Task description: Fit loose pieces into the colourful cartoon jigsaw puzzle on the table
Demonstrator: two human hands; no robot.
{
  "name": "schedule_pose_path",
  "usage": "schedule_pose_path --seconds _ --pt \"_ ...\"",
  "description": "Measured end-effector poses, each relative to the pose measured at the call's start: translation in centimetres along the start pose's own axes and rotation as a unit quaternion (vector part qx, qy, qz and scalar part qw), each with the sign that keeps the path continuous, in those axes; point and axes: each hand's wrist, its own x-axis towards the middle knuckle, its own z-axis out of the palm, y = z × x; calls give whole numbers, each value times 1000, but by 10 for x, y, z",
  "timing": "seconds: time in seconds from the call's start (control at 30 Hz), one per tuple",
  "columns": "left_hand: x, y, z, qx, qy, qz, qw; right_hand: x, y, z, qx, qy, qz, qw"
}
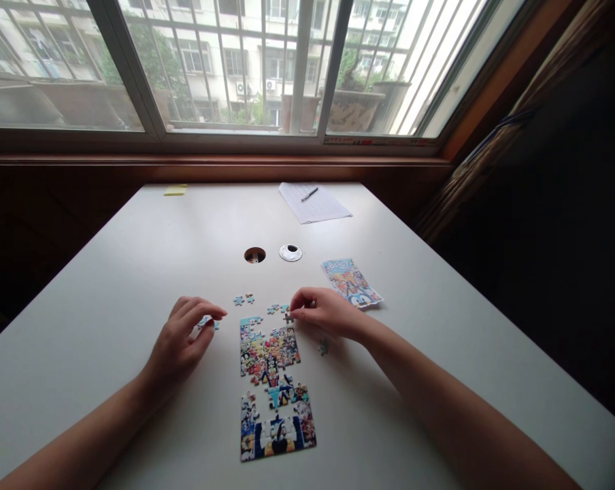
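Note:
A partly joined jigsaw puzzle (271, 350) lies on the white table, its upper and lower parts standing apart at the sides with a few joined pieces between them. My right hand (325, 309) pinches a small puzzle piece (288, 318) at the puzzle's upper right corner. To the left, my left hand (185, 337) hovers with thumb and fingers apart, holding nothing. Beneath its fingers lie loose pieces (208, 322), partly hidden by them. Two more loose pieces (243, 299) rest above the puzzle, and another piece (322, 347) sits below my right hand.
A picture sheet (352, 280) lies beyond my right wrist. Farther back are a round metal cap (290, 253), a cable hole (255, 255) in the table (200, 231), written paper (318, 207) with a pen (309, 194), and yellow sticky notes (175, 190). A barred window stands behind.

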Motion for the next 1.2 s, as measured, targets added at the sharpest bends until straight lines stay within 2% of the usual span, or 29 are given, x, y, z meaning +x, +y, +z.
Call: schedule_pose_path --seconds 0.53,0.87,1.2 --pt "-2 -3 3 25 -24 64 997 0 -5 10 -36 36 -3 999" --pt "-1 -1 2 23 -26 60 998 0 -2 9 -43 53 -10 998" --pt "0 -2 2 20 -26 79 996 1 3 15 -56 38 -66 996"
